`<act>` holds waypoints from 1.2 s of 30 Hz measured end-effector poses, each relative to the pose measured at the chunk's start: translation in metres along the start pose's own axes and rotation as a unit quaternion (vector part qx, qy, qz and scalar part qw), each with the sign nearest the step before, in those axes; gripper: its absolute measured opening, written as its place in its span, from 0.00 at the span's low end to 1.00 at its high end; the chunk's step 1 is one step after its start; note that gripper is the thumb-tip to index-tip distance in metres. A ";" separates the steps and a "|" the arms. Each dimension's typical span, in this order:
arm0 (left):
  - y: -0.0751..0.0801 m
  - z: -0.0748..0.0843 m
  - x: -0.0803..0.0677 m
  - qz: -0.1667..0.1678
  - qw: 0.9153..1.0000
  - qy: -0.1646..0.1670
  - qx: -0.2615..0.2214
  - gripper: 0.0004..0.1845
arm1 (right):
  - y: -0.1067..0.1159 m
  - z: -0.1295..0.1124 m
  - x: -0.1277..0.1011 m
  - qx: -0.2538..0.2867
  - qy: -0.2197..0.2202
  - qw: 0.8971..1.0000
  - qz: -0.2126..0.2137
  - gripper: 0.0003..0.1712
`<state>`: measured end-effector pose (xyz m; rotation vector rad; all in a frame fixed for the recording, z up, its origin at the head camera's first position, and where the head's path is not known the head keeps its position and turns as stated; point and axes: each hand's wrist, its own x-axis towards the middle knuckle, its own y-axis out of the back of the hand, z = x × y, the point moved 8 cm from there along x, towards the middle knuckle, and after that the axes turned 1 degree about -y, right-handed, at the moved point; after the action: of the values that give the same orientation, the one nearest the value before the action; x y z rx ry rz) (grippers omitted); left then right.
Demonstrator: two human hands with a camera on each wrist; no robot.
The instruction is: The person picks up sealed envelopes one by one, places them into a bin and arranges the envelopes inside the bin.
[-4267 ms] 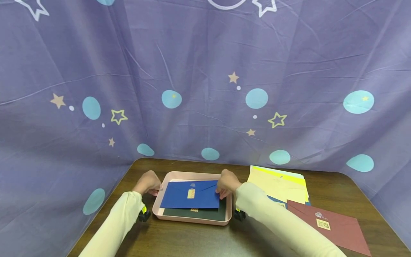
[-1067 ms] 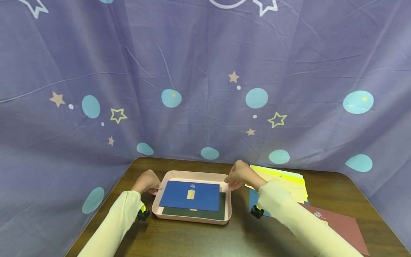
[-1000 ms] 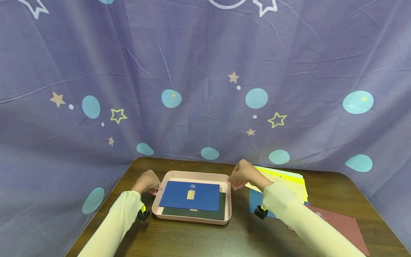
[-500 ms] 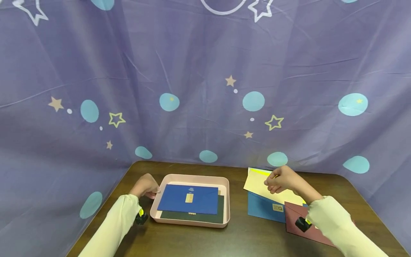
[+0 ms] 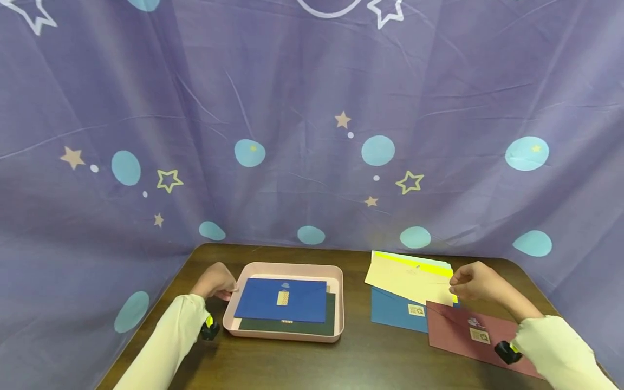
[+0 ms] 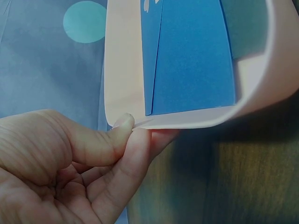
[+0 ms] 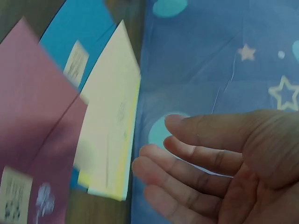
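Note:
My left hand [image 5: 214, 281] pinches the left rim of a pink tray [image 5: 338, 319] between thumb and fingers, as the left wrist view shows up close. Inside the tray a dark blue envelope [image 5: 304, 300] with a small patterned label lies over a dark green envelope [image 5: 317, 328]. My right hand [image 5: 480, 283] hovers at the right end of a cream envelope [image 5: 390, 276], fingers loosely bent with nothing between them. Overlapping the cream one are a lighter blue envelope [image 5: 392, 314] and a dark red envelope [image 5: 448, 330] with a stamp-like label.
Yellow and pale green envelope edges [image 5: 429, 264] peek out behind the cream one. All this lies on a dark wooden table [image 5: 273, 365]. A purple curtain [image 5: 292, 108] with stars and dots hangs behind the table and along its sides.
The right hand has let go of the dark blue envelope, leaving it lying in the tray, and has moved right to the envelope pile. The left hand keeps its hold on the rim.

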<state>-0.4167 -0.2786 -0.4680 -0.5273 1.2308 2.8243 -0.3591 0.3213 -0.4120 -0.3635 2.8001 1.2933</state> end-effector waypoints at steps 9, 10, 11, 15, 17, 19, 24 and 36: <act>0.004 -0.001 -0.001 -0.009 1.000 -0.003 -0.012 0.07 | 0.003 0.033 -0.004 -0.053 -0.021 0.998 0.006 0.09; 0.006 0.000 -0.002 -0.009 1.000 -0.005 -0.011 0.07 | 0.003 0.035 -0.003 -0.056 -0.019 0.998 0.005 0.10; 0.007 0.000 -0.002 -0.009 1.000 -0.003 -0.013 0.06 | 0.003 0.036 -0.002 -0.058 -0.016 0.998 0.004 0.10; 0.012 0.000 -0.002 -0.010 1.000 -0.001 -0.013 0.03 | 0.003 0.041 0.004 -0.049 0.001 0.999 -0.003 0.13; 0.012 -0.001 -0.001 -0.011 1.000 0.002 -0.013 0.02 | 0.005 0.044 0.006 -0.055 0.009 0.998 -0.005 0.15; 0.011 -0.001 0.000 -0.014 1.000 0.004 -0.012 0.02 | 0.005 0.047 0.007 -0.072 0.018 0.997 -0.007 0.16; 0.009 0.000 0.003 -0.015 1.000 0.007 -0.012 0.02 | 0.004 0.060 0.004 -0.101 0.018 0.995 -0.016 0.19; 0.001 0.001 0.005 -0.028 0.999 0.001 -0.030 0.02 | -0.001 0.079 -0.001 -0.168 0.014 0.985 -0.041 0.23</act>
<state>-0.4217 -0.2786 -0.4682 -0.5588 1.1175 2.8224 -0.3628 0.3804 -0.4644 -0.5050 2.5524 1.7538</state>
